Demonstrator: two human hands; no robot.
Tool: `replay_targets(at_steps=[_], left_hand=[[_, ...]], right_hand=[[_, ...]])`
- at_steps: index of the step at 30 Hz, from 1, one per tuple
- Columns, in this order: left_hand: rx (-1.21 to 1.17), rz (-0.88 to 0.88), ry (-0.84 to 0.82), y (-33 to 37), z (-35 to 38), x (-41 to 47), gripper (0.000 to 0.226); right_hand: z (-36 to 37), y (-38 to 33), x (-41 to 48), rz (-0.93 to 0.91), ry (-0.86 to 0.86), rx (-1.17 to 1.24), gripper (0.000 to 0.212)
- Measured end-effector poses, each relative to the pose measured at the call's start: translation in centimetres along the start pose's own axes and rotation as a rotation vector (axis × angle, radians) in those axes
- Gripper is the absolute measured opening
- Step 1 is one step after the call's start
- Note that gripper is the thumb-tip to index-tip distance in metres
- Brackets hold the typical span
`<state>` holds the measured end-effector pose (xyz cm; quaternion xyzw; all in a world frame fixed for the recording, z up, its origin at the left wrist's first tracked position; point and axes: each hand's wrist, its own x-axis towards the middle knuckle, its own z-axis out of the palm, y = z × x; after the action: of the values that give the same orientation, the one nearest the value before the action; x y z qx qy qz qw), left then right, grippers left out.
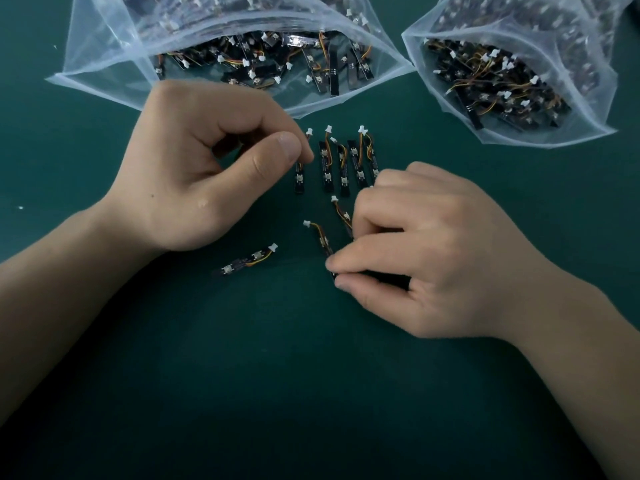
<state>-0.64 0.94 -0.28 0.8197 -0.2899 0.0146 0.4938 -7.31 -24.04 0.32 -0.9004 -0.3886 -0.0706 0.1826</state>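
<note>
At the centre of the table (311,393), a row (343,174) of about five strips lies side by side, plugs pointing away from the person; the laying-out appears only partly done.

Left hand (194,168): thumb and forefinger pinch the upper part of the end strip (300,180), leftmost in the row, apparently settling it into line.

Right hand (426,251): thumb and forefinger pinch the near end of a slanted strip (321,239), just below the row and not yet placed. A second strip (341,213) runs under the right fingers; whether it is gripped cannot be told. A loose strip (247,263) lies apart, near the left wrist, untouched.

Left to do, by judgement: these three to be aligned, and many more to be drawn from the left bag (104,64) and right bag (588,109) beyond the row, both open and well filled.

Each strip is a narrow black board with two small pale square parts and a short orange-and-yellow lead ending in a white plug. The hands are apart, each on its own strip.
</note>
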Motion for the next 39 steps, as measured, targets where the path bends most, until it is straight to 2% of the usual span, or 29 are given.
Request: replay_targets(at_steps=[3,7,13,20,33,36,39], left_hand=[[0.009,0.003,-0.007,0.1,0.0,0.0,0.034],[0.129,0.103,-0.032,0.5,0.0,0.5,0.022],[0.162,0.121,-0.036,0.4,-0.1,0.6,0.021],[0.166,0.123,-0.041,0.5,-0.2,0.6,0.021],[0.144,0.146,-0.051,0.6,-0.1,0.8,0.019],[0.137,0.153,-0.075,0.7,-0.2,0.8,0.024],[0.143,0.174,-0.112,0.5,-0.4,0.7,0.041]], right_hand=[[0.1,0.0,0.1,0.024,0.025,-0.038,0.015],[0.3,0.1,0.2,0.052,0.046,-0.057,0.015],[0.1,0.6,-0.1,0.097,0.071,0.021,0.013],[-0.4,1.7,-0.5,0.096,0.041,-0.005,0.009],[-0.3,1.3,-0.4,0.122,0.076,0.010,0.016],[-0.3,1.0,-0.4,0.125,0.079,0.013,0.023],[-0.1,0.7,-0.2,0.119,0.056,-0.006,0.026]])
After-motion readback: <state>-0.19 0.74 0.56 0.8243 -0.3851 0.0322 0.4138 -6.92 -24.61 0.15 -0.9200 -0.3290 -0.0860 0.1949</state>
